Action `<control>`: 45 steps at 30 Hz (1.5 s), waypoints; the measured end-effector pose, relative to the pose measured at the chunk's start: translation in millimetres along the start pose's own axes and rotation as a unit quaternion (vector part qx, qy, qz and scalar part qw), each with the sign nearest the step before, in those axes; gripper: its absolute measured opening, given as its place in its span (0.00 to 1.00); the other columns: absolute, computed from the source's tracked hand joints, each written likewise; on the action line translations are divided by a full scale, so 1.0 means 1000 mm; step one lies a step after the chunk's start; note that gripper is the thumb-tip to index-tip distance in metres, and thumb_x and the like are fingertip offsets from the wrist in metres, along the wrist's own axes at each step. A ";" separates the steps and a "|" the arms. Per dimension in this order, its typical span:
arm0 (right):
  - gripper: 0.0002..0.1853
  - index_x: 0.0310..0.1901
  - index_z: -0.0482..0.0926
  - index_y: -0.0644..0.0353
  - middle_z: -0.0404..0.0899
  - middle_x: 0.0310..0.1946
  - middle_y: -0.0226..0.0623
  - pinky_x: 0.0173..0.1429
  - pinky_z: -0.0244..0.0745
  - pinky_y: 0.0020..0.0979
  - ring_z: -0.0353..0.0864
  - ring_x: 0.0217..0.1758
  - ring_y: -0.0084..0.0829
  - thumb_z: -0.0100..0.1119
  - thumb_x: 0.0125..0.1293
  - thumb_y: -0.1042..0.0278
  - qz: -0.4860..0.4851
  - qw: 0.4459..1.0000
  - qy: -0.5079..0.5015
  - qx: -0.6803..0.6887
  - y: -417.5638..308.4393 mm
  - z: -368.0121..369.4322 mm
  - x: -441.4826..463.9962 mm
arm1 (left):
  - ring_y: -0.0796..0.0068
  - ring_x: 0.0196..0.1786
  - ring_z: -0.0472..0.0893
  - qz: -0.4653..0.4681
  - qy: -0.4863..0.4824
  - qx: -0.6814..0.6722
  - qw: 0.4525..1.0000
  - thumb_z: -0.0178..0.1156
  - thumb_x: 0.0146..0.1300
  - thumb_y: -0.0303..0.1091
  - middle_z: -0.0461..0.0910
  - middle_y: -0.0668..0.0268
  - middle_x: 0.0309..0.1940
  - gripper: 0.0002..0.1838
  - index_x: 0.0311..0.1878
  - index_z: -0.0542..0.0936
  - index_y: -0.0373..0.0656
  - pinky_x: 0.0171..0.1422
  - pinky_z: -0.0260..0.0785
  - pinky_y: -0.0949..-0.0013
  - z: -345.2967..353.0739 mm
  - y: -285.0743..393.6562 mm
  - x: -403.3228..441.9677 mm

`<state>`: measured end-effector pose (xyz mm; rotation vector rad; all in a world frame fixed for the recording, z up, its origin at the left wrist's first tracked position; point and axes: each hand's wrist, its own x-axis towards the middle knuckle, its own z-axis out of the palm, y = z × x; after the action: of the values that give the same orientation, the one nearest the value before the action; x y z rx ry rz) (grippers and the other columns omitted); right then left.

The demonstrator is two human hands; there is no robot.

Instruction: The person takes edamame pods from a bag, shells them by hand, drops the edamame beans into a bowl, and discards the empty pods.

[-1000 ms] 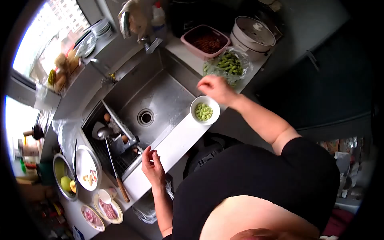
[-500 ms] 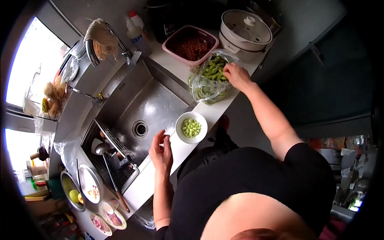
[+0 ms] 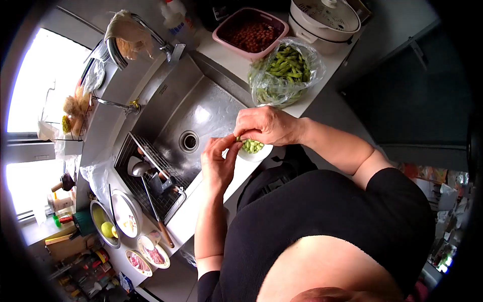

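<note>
A white bowl with shelled green beans sits on the counter's front edge beside the sink. My left hand and my right hand meet at the bowl's left rim, fingers pinched together. Between the fingertips a small bit of green pod shows, mostly hidden. Behind my right hand lies an open clear plastic bag full of green pods.
The steel sink has a dish rack at its left end. A pink basin and a white pot stand at the back. Plates of meat and a metal bowl are at lower left.
My right hand has come from the bag of pods to the bowl and met my left hand. Both hands have closed to a pinch on a pod.
</note>
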<state>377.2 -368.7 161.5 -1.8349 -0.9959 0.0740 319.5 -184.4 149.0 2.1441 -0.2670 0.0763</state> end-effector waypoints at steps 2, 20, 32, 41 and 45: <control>0.06 0.35 0.78 0.61 0.75 0.30 0.33 0.40 0.73 0.32 0.77 0.34 0.30 0.61 0.54 0.75 0.002 0.998 -0.002 0.057 -0.002 0.013 -0.002 | 0.72 0.32 0.76 -0.109 0.004 -0.088 0.990 0.66 0.51 0.26 0.80 0.62 0.28 0.10 0.39 0.82 0.39 0.39 0.68 0.71 -0.001 -0.008 -0.012; 0.04 0.32 0.77 0.65 0.76 0.26 0.27 0.33 0.68 0.19 0.71 0.30 0.13 0.57 0.57 0.75 0.252 0.944 0.003 0.213 -0.027 0.076 0.003 | 0.72 0.29 0.75 -0.026 0.158 0.014 0.987 0.64 0.52 0.23 0.78 0.60 0.27 0.07 0.36 0.80 0.37 0.35 0.68 0.73 -0.003 -0.018 -0.065; 0.01 0.31 0.74 0.66 0.78 0.27 0.31 0.37 0.72 0.21 0.75 0.31 0.17 0.53 0.57 0.79 0.255 0.925 -0.057 0.277 -0.021 0.083 0.015 | 0.85 0.25 0.69 -0.176 0.166 -0.285 0.927 0.58 0.63 0.31 0.81 0.70 0.28 0.10 0.42 0.82 0.36 0.32 0.64 0.76 -0.007 -0.023 -0.081; 0.04 0.34 0.75 0.64 0.76 0.24 0.36 0.33 0.72 0.25 0.75 0.26 0.24 0.55 0.57 0.76 0.141 0.990 0.009 0.030 -0.027 0.095 0.006 | 0.87 0.24 0.66 -0.269 0.134 -0.372 0.878 0.55 0.65 0.33 0.76 0.71 0.24 0.09 0.37 0.79 0.37 0.28 0.56 0.82 -0.004 -0.032 -0.082; 0.06 0.36 0.75 0.63 0.76 0.29 0.39 0.34 0.72 0.30 0.77 0.29 0.32 0.56 0.57 0.74 0.060 0.998 -0.005 0.023 -0.023 0.091 -0.002 | 0.88 0.23 0.66 -0.265 0.122 -0.364 0.884 0.55 0.65 0.35 0.75 0.72 0.25 0.10 0.36 0.78 0.38 0.27 0.56 0.82 -0.001 -0.037 -0.083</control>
<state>320.4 -298.9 133.7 -1.8517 -0.8841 0.1785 246.9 -151.1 106.3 1.3687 0.3967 -0.0663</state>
